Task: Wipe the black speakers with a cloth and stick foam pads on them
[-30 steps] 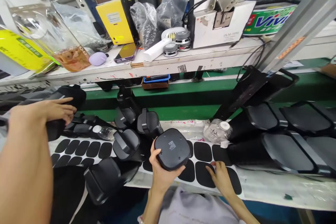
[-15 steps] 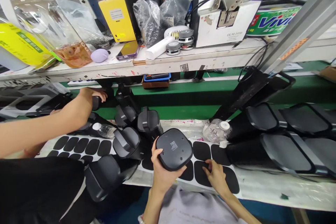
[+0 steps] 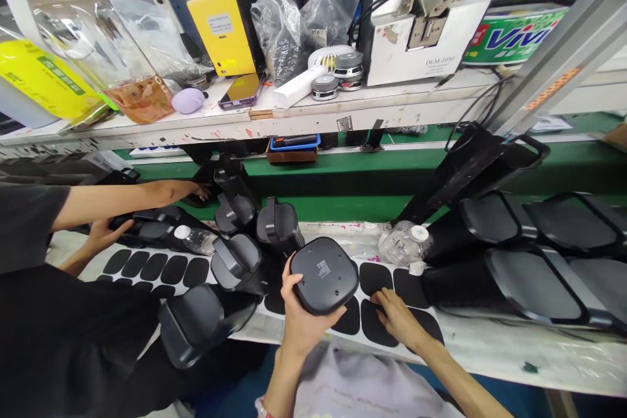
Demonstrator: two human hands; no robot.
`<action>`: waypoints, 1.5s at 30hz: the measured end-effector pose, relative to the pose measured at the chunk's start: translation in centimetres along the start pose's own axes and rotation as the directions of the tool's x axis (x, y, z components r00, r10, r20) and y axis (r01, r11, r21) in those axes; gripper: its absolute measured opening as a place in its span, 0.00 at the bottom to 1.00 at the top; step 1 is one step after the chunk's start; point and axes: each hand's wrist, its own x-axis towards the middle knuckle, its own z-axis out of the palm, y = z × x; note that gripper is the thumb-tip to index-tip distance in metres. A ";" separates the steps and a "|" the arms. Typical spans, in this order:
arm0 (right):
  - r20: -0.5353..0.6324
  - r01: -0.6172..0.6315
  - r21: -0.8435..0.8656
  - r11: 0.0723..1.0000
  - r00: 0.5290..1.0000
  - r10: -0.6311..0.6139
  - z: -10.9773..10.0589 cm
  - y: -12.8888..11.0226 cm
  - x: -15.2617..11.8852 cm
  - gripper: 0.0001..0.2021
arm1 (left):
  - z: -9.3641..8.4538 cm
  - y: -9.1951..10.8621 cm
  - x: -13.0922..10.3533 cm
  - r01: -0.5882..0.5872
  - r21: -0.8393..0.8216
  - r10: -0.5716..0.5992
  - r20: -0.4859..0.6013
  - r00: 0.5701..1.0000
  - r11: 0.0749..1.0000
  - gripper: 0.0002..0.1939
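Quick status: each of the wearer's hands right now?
Left hand: holding a black device.
Right hand: curled over a black patch; grip cannot be told.

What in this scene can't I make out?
All in the head view:
Whether the right hand pinches the black pad: the hand covers the contact.
Print on the black device: too small.
The device's far side: hidden behind the device.
The co-worker's dark sleeve: cut off by the left edge.
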 end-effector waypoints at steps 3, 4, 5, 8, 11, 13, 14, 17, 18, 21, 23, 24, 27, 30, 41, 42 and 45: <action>0.035 0.060 0.008 0.998 0.998 -0.060 -0.9 -0.7 0.2 0.12 | 0.0 -0.1 0.0 0.008 0.000 -0.008 0.001 1.000 1.000 0.43; 0.047 0.070 0.012 0.997 0.996 -0.071 -1.2 -1.0 0.1 0.12 | -0.1 -0.1 0.1 0.007 0.000 -0.007 0.001 1.000 1.000 0.43; 0.061 0.078 0.018 0.997 0.995 -0.078 -1.5 -1.3 -0.2 0.11 | -0.1 -0.1 0.1 0.008 0.003 -0.008 0.002 1.000 1.000 0.43; 0.102 0.086 0.046 0.995 0.991 -0.091 -2.1 -2.0 -1.7 0.10 | -0.1 0.0 0.4 0.022 0.021 -0.022 -0.003 1.000 1.000 0.42; 0.134 0.087 0.067 0.994 0.986 -0.095 -3.1 -2.6 -4.2 0.10 | -0.2 0.1 0.4 0.042 0.029 -0.042 -0.013 0.999 0.999 0.42; 0.146 0.081 0.093 0.992 0.985 -0.094 -4.3 -2.8 -6.2 0.10 | -0.3 0.0 0.4 0.049 0.022 -0.048 -0.020 0.999 0.999 0.42; 0.132 0.060 0.132 0.990 0.988 -0.077 -5.1 -2.8 -7.2 0.11 | -0.3 -0.1 0.4 0.047 0.018 -0.047 -0.030 0.998 0.999 0.42; -0.021 -0.086 0.382 0.920 0.995 0.102 -9.0 -3.4 -9.3 0.11 | -0.3 -0.2 0.6 0.018 0.007 -0.017 -0.070 0.997 1.000 0.42; -0.097 -0.131 0.489 0.863 0.974 0.202 -10.7 -3.9 -9.6 0.12 | -0.3 -0.1 0.7 0.000 0.006 0.001 -0.079 0.997 1.000 0.42; -0.293 -0.112 0.753 0.649 0.826 0.482 -16.0 -6.2 -9.4 0.17 | 0.2 0.4 1.1 -0.065 -0.046 0.064 -0.013 0.998 0.997 0.42; -0.304 -0.012 0.876 0.482 0.761 0.573 -18.8 -8.2 -8.5 0.19 | 1.0 1.0 1.3 -0.116 -0.114 0.126 0.084 0.988 0.987 0.42; -0.279 0.026 0.917 0.398 0.755 0.593 -19.7 -9.3 -7.9 0.19 | 1.4 1.3 1.4 -0.135 -0.148 0.155 0.128 0.980 0.980 0.42; -0.179 0.062 0.977 0.206 0.768 0.615 -20.8 -12.1 -5.8 0.18 | 2.9 2.3 1.6 -0.145 -0.204 0.190 0.225 0.956 0.968 0.42; -0.098 0.039 0.993 0.109 0.779 0.619 -20.3 -14.0 -3.8 0.19 | 3.6 2.9 1.9 -0.109 -0.225 0.177 0.313 0.933 0.968 0.42; -0.064 -0.056 0.980 0.189 0.817 0.573 -19.6 -16.2 -0.8 0.21 | 0.9 2.3 1.4 0.124 -0.229 -0.004 0.464 0.886 0.965 0.37; -0.059 -0.070 0.977 0.202 0.819 0.571 -19.5 -16.4 -0.6 0.21 | 1.0 2.4 1.2 0.125 -0.233 -0.006 0.453 0.892 0.965 0.35; -0.068 -0.091 0.964 0.251 0.825 0.562 -19.2 -16.6 0.0 0.21 | 1.2 2.7 0.9 0.153 -0.276 -0.020 0.431 0.902 0.949 0.44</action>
